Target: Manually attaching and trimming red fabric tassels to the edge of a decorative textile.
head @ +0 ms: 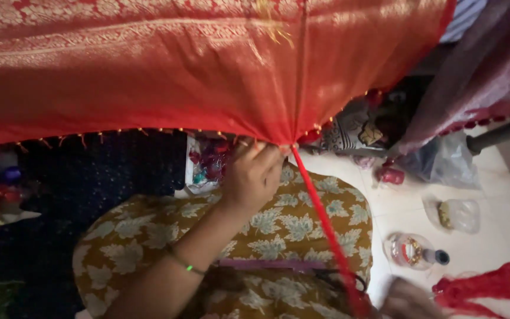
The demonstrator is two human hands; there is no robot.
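Red silk cloth [149, 71] hangs overhead; the left hand [254, 174] has its fingers [267, 155] clenched on its beaded hem. A taut red thread [324, 227] runs down to the right hand [407, 300], its grip blurred beyond telling, near red tassels [491, 285] on the floor [503, 236].

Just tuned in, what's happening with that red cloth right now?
A person sits on the floor under a hanging red cloth with gold patterning. Their left hand pinches its lower edge, where a taut red cord runs down toward the right hand, only partly in view at the bottom. A small clear jar and loose red threads lie on the white floor nearby.
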